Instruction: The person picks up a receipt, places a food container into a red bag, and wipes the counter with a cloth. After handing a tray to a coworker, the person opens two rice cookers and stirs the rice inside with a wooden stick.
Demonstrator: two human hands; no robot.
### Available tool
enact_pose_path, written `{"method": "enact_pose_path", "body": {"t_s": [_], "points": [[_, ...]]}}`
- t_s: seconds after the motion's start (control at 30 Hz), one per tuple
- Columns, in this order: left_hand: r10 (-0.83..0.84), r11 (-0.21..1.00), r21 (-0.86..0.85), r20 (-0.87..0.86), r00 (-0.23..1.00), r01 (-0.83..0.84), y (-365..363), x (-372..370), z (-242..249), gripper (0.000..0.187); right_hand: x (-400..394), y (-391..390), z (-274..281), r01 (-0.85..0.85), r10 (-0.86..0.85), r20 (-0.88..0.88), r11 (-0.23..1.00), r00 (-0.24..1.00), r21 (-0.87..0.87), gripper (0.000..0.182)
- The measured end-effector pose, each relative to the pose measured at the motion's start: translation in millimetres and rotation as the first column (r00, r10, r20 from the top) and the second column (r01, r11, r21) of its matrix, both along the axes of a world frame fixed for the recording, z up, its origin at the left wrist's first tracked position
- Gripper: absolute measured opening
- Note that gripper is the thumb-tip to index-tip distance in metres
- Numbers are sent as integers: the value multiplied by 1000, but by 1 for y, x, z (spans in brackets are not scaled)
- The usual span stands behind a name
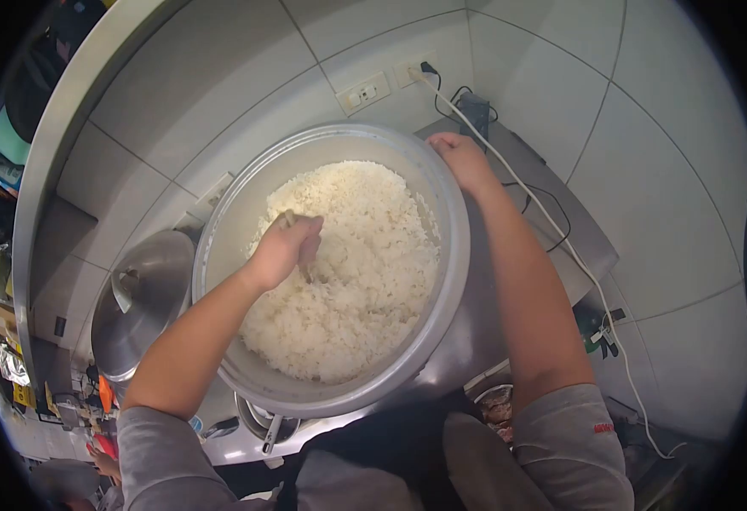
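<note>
A big round metal pot (220, 192) stands in front of me, filled with cooked white rice (356, 298). My left hand (287, 249) is inside the pot, its fingers closed around a slim-handled utensil (287, 219). The handle's end shows above the fist; the lower part sinks into the rice, so the kind of tool is hidden. Up at the far right of the pot, my right hand (459, 157) is closed on the rim. Steam or haze blurs the rice near the left fist.
A domed metal lid (148, 289) leans left of the pot. Wall sockets (363, 93) and a white cord (552, 226) lie behind and to the right. Near my body are a smaller pan (258, 417) and a bowl of brownish food (497, 404). Another person's hand (105, 462) shows lower left.
</note>
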State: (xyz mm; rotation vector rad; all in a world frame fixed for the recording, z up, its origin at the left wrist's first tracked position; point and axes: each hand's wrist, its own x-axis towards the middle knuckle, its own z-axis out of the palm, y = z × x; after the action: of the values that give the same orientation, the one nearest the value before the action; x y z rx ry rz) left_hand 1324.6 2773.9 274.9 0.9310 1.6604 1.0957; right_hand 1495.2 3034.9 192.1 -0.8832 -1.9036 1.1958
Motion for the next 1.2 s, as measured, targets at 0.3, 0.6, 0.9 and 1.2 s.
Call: {"method": "enact_pose_path", "body": {"t_s": [0.3,0.6,0.9,1.2], "points": [[-50,860,510,112,993,-14,84,4,-41,43,2,-5,2,-4,4,9,1000,1000,-6,27],[28,876,476,113,993,-79,91,18,4,43,0,-4,0,12,-11,52,1000,999,-20,28],[58,888,411,343,938,-205,79,15,-63,46,-2,-2,-3,29,-29,57,1000,998,-12,27],[82,839,523,149,985,-149,107,7,21,43,-1,-2,-1,12,-10,61,999,998,-37,28]]}}
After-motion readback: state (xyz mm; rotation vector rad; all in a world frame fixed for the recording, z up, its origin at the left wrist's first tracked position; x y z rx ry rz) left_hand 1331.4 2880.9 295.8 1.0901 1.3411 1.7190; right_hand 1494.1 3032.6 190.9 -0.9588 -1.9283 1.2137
